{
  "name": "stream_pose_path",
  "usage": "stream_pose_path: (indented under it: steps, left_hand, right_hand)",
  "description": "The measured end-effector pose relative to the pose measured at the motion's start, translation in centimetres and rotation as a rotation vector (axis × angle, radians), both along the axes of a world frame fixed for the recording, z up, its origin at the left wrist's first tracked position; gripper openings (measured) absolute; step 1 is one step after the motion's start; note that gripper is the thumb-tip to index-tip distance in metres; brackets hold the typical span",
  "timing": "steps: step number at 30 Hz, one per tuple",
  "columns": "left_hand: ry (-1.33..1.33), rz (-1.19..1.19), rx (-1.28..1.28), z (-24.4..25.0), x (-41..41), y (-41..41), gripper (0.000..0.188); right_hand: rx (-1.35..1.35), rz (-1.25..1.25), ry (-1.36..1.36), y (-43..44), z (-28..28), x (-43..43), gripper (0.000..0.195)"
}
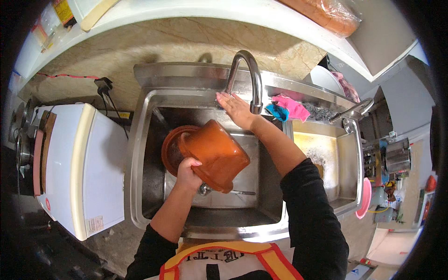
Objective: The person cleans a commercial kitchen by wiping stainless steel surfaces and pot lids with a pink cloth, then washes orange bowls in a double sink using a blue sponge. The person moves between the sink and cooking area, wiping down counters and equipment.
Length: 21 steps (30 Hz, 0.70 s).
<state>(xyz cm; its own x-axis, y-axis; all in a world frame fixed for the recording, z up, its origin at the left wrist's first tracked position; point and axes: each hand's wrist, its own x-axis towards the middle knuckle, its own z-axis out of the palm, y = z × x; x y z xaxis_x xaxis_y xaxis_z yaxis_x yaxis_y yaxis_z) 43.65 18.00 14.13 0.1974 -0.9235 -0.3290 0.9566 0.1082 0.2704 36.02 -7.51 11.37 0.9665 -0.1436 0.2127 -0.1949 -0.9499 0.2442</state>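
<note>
My left hand (pixel 189 173) grips the rim of an orange-brown glazed pot (pixel 218 154), which is tilted on its side over the left basin of a stainless steel sink (pixel 138 168). Behind the pot, a round brown piece (pixel 169 150), perhaps a lid or another pot, shows in the basin. My right hand (pixel 235 107) is flat with fingers extended at the base of the curved chrome faucet (pixel 257 80); the faucet base is partly hidden behind it. Below the pot a shiny metal utensil (pixel 206 189) is partly visible on the basin floor.
Pink (pixel 292 106) and blue (pixel 278 112) cloths lie on the divider's back edge. The right basin (pixel 320 157) holds soapy water, with a second faucet (pixel 353 109) behind it. A white appliance (pixel 98 168) stands left, a pink basin (pixel 365 198) right; a shelf (pixel 196 9) runs above.
</note>
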Motion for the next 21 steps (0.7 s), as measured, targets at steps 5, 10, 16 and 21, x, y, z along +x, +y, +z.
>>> stream_pose_path:
  steps: [5, 10, 16, 21]
  left_hand:
    - [-0.045, -0.061, -0.003, 0.6, -1.4, -0.8, 0.056]
    - [-0.076, -0.081, 0.005, 0.3, -1.9, -1.7, 0.055]
    - [-0.127, -0.138, -0.037, 0.8, -3.6, -3.3, 0.053]
    - [-0.16, -0.18, -0.057, 0.6, -4.7, -4.5, 0.05]
  right_hand:
    - [-0.05, 0.0, 0.031, 1.2, 1.4, 0.5, 0.047]
    - [0.132, -0.349, -0.16, 0.1, 1.8, -8.9, 0.034]
    - [0.365, -0.874, -0.101, -1.1, 0.4, -17.2, 0.037]
    - [0.511, -1.024, -0.218, -1.7, -0.4, -17.3, 0.031]
